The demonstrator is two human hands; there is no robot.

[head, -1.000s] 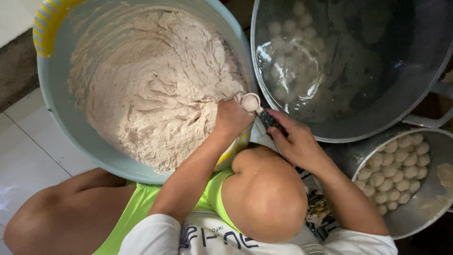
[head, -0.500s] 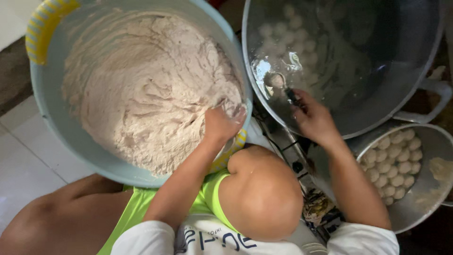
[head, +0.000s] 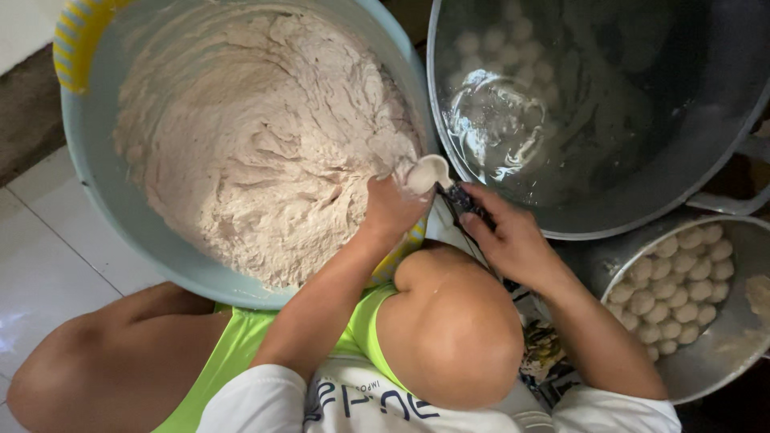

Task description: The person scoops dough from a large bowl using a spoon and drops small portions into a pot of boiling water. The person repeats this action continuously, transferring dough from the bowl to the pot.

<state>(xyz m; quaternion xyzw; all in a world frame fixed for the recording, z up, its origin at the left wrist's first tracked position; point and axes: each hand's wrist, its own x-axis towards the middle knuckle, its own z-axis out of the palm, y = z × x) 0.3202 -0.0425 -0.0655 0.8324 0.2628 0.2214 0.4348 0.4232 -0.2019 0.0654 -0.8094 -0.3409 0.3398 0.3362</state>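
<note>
A dark-handled spoon (head: 437,180) cups a pale paste ball at the basin's (head: 96,184) rim.

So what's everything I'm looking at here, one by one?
Basin: one, pale blue with a yellow striped rim, upper left on the floor.
Paste: one big mass, pinkish beige, filling the basin.
Pot: one, dark metal, upper right, holding water.
Balls in the pot: several, pale, blurred under the water.
Bowl: one, metal, lower right.
Balls in the bowl: many, off-white, piled together.
Floor tiles: white, at left.
Spoon: one, loaded with paste, dark handle, between basin and pot.
Shorts: lime green, at bottom.
Left hand: squeezing paste at the basin's edge, against the spoon.
Right hand: gripping the spoon's handle.
</note>
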